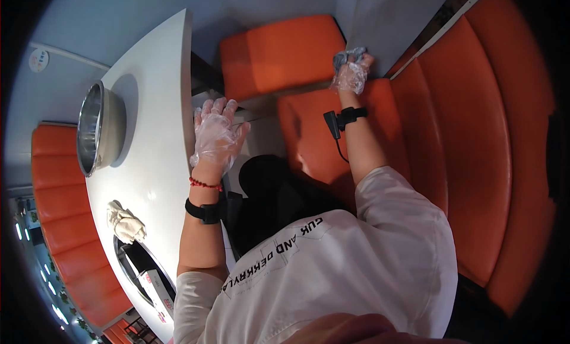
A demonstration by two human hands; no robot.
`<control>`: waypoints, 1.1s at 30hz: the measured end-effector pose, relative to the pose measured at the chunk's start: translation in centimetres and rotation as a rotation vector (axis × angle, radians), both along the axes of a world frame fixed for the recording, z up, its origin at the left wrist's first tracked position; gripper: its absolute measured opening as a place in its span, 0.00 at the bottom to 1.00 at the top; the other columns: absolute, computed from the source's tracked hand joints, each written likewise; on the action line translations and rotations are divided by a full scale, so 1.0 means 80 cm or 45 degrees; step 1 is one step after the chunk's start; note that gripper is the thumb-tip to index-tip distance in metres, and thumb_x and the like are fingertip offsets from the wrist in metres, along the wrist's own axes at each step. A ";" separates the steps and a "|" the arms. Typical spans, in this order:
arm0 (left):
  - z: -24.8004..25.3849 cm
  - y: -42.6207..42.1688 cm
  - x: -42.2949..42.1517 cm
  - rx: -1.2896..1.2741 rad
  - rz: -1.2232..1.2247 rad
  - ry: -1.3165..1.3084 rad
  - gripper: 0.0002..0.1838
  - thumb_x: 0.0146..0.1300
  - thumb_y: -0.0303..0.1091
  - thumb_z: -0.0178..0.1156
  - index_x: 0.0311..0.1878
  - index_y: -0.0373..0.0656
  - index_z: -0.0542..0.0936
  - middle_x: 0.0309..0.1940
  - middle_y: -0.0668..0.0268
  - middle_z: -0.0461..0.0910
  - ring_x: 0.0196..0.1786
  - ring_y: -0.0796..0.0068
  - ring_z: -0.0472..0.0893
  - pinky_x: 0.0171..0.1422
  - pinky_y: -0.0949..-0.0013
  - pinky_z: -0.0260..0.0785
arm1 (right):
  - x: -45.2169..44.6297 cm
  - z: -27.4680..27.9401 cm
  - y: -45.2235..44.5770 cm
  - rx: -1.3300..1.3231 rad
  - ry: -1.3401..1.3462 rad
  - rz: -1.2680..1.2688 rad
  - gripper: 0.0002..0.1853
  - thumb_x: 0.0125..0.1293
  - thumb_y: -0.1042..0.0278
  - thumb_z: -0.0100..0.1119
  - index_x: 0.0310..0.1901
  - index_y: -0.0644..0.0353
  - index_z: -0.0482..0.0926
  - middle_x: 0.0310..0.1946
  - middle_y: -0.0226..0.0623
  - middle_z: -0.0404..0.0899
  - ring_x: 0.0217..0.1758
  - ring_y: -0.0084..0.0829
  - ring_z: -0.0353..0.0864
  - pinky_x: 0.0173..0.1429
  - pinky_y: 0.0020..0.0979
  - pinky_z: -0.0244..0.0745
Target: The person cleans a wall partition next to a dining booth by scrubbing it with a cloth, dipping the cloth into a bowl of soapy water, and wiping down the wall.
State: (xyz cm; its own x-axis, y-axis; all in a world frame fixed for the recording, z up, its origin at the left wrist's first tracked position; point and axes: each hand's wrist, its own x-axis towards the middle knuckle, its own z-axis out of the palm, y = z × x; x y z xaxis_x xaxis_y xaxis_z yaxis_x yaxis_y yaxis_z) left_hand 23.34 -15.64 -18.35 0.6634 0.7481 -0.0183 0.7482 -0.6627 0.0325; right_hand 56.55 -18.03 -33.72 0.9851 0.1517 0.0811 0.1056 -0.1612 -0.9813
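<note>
My right hand (pixel 354 75), in a clear plastic glove, is closed on a crumpled grey cloth (pixel 349 56). It is at the far corner of the orange bench seat (pixel 332 136), beside the grey wall panel; whether the cloth touches the panel I cannot tell. At the edge of the white table (pixel 157 106), my left hand (pixel 218 130) wears a matching clear glove. Its fingers are spread and nothing is in them. A separate orange seat (pixel 285 56) stands beyond the bench, between both hands.
A steel bowl (pixel 98 130) stands on the table's far side. Nearer lie a cream cloth (pixel 126 222) and a white box (pixel 155 293) by a dark round recess (pixel 139 264). The orange backrest (pixel 469 148) curves along my right; another orange bench (pixel 77 225) lies past the table.
</note>
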 end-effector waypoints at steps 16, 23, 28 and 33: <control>-0.012 0.006 -0.006 -0.004 -0.036 -0.019 0.31 0.66 0.48 0.64 0.70 0.44 0.75 0.72 0.54 0.71 0.76 0.43 0.64 0.80 0.43 0.53 | 0.052 -0.102 -0.001 -0.032 0.118 0.082 0.21 0.70 0.60 0.60 0.56 0.69 0.75 0.53 0.51 0.82 0.55 0.46 0.83 0.56 0.45 0.75; -0.016 0.008 -0.009 -0.009 -0.057 0.015 0.31 0.66 0.49 0.64 0.69 0.47 0.75 0.71 0.51 0.72 0.75 0.40 0.65 0.79 0.43 0.55 | 0.028 0.052 -0.025 -0.108 -0.212 0.063 0.22 0.70 0.62 0.61 0.59 0.66 0.70 0.54 0.58 0.79 0.59 0.53 0.80 0.63 0.49 0.73; -0.017 0.010 -0.005 0.012 -0.060 -0.017 0.30 0.65 0.48 0.65 0.68 0.45 0.77 0.70 0.52 0.73 0.75 0.40 0.66 0.79 0.43 0.56 | 0.035 -0.058 -0.003 -0.097 -0.150 -0.098 0.18 0.71 0.63 0.58 0.56 0.64 0.74 0.54 0.54 0.81 0.58 0.51 0.81 0.60 0.47 0.76; -0.013 0.006 -0.006 0.030 -0.019 0.020 0.30 0.65 0.47 0.65 0.67 0.44 0.77 0.70 0.53 0.74 0.74 0.43 0.67 0.79 0.45 0.58 | 0.100 -0.183 0.002 -1.455 -0.195 0.574 0.17 0.72 0.58 0.59 0.55 0.60 0.84 0.60 0.44 0.81 0.62 0.45 0.82 0.60 0.41 0.79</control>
